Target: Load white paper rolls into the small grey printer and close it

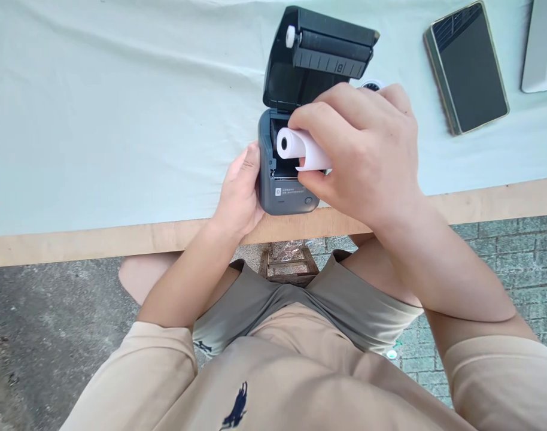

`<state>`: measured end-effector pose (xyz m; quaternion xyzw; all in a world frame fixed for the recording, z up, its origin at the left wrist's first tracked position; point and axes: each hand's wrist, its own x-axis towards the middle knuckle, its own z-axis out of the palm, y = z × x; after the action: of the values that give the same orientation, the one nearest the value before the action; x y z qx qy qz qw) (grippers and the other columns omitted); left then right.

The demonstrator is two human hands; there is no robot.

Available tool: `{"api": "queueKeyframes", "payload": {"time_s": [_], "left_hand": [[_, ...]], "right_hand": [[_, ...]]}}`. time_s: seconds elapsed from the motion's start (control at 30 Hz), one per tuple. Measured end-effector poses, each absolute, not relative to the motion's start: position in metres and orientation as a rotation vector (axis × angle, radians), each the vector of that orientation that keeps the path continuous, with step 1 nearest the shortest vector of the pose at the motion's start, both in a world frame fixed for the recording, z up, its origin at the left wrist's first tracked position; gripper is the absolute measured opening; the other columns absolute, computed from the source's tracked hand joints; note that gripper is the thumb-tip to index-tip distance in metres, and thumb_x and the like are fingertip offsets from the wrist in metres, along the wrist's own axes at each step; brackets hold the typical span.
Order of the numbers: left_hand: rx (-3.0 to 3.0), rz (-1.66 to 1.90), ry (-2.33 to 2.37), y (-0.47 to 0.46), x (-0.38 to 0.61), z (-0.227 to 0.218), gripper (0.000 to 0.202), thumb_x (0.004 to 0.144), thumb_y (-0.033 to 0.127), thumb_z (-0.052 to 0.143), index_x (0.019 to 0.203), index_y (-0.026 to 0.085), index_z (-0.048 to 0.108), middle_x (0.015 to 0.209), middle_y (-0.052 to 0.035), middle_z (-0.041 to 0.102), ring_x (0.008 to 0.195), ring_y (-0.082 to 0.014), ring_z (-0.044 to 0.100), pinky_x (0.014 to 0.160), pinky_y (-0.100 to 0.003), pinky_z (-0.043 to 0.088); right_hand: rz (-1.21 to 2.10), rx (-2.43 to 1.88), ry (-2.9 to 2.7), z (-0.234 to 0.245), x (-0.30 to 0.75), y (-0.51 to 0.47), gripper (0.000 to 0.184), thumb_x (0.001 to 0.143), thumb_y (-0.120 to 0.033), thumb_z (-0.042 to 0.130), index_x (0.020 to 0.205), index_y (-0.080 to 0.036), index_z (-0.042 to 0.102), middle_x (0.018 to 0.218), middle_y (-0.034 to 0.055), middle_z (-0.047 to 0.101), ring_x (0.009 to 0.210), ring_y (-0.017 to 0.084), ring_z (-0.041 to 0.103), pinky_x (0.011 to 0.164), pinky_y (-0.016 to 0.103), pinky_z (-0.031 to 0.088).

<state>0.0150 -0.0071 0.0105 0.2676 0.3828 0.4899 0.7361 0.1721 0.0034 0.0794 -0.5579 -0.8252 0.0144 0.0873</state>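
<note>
A small dark grey label printer [289,205] rests at the table's near edge with its lid [280,81] swung up. Inside the lid show a black roller and a white gear. My left hand [241,194] grips the printer's left side, thumb along its wall. Between the fingers of my right hand [361,143] is a white paper roll [316,154], held over the printer's open bay. The roll's hollow core faces left and a loose flap of paper hangs from it. My right hand hides the roll's right end and part of the bay.
A smartphone [471,72] lies at the right, and a white and grey object [543,48] sits in the far right corner. Behind my right hand a round dark-faced item [371,85] is partly hidden. A pale cloth [121,120] covers the table, whose wooden edge [76,242] runs across in front of me.
</note>
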Motion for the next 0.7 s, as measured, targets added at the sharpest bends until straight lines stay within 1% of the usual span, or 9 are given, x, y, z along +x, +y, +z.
{"api": "queueKeyframes", "payload": {"time_s": [0.07, 0.17, 0.33, 0.43, 0.5, 0.57, 0.63, 0.7], "left_hand": [[0.593, 1.076, 0.880, -0.007, 0.016, 0.010, 0.036, 0.095, 0.049, 0.046, 0.097, 0.021, 0.069, 0.097, -0.0021, 0.072, 0.113, -0.0189, 0.067, 0.097, -0.031, 0.055], [0.576, 1.079, 0.890, -0.007, 0.016, 0.009, 0.035, 0.095, 0.049, 0.047, 0.098, 0.021, 0.069, 0.099, -0.0014, 0.071, 0.117, -0.0195, 0.065, 0.099, -0.030, 0.053], [0.580, 1.076, 0.811, -0.007, 0.013, 0.008, 0.034, 0.097, 0.045, 0.045, 0.101, 0.020, 0.069, 0.100, -0.0013, 0.071, 0.104, -0.0157, 0.066, 0.093, -0.028, 0.054], [0.579, 1.073, 0.780, -0.007, 0.013, 0.008, 0.032, 0.098, 0.041, 0.044, 0.102, 0.019, 0.068, 0.099, -0.0008, 0.072, 0.098, -0.0135, 0.066, 0.090, -0.027, 0.055], [0.585, 1.072, 0.795, -0.007, 0.012, 0.007, 0.033, 0.097, 0.043, 0.045, 0.102, 0.019, 0.068, 0.099, -0.0003, 0.071, 0.097, -0.0128, 0.066, 0.088, -0.027, 0.054], [0.584, 1.069, 0.824, -0.007, 0.012, 0.006, 0.036, 0.096, 0.047, 0.046, 0.102, 0.019, 0.068, 0.098, -0.0007, 0.070, 0.096, -0.0134, 0.067, 0.087, -0.027, 0.054], [0.578, 1.066, 0.832, -0.007, 0.012, 0.005, 0.036, 0.095, 0.048, 0.047, 0.102, 0.020, 0.068, 0.098, -0.0013, 0.070, 0.096, -0.0140, 0.067, 0.087, -0.028, 0.054], [0.575, 1.066, 0.824, -0.007, 0.012, 0.004, 0.034, 0.095, 0.047, 0.048, 0.101, 0.020, 0.068, 0.097, -0.0012, 0.070, 0.096, -0.0139, 0.067, 0.088, -0.027, 0.054]], "right_hand": [[0.041, -1.672, -2.465, 0.078, 0.172, 0.003, 0.024, 0.085, -0.023, 0.048, 0.105, -0.036, 0.055, 0.108, 0.0009, 0.065, 0.094, 0.028, 0.060, 0.081, 0.050, 0.042], [0.020, -1.668, -2.474, 0.076, 0.171, 0.003, 0.025, 0.085, -0.021, 0.049, 0.105, -0.034, 0.056, 0.109, 0.0013, 0.065, 0.093, 0.027, 0.060, 0.079, 0.047, 0.041], [0.024, -1.674, -2.509, 0.075, 0.167, 0.006, 0.024, 0.084, -0.012, 0.048, 0.102, -0.026, 0.058, 0.104, 0.0035, 0.068, 0.089, 0.026, 0.062, 0.078, 0.041, 0.035], [0.042, -1.729, -2.539, 0.077, 0.165, 0.009, 0.024, 0.082, -0.011, 0.048, 0.099, -0.025, 0.059, 0.099, 0.0038, 0.069, 0.087, 0.027, 0.062, 0.075, 0.040, 0.032], [0.053, -1.749, -2.536, 0.077, 0.164, 0.011, 0.024, 0.080, -0.011, 0.050, 0.097, -0.025, 0.058, 0.092, 0.0032, 0.070, 0.084, 0.026, 0.062, 0.074, 0.040, 0.032], [0.045, -1.731, -2.519, 0.075, 0.165, 0.011, 0.023, 0.078, -0.012, 0.052, 0.095, -0.025, 0.058, 0.081, 0.0020, 0.069, 0.077, 0.025, 0.061, 0.072, 0.039, 0.032], [-0.010, -1.668, -2.498, 0.072, 0.167, 0.010, 0.018, 0.079, -0.014, 0.053, 0.091, -0.025, 0.057, 0.073, 0.0002, 0.068, 0.070, 0.023, 0.060, 0.071, 0.039, 0.033], [-0.128, -1.564, -2.471, 0.068, 0.170, 0.008, 0.012, 0.083, -0.015, 0.052, 0.085, -0.025, 0.058, 0.072, -0.0016, 0.068, 0.069, 0.020, 0.061, 0.071, 0.038, 0.033]]}}
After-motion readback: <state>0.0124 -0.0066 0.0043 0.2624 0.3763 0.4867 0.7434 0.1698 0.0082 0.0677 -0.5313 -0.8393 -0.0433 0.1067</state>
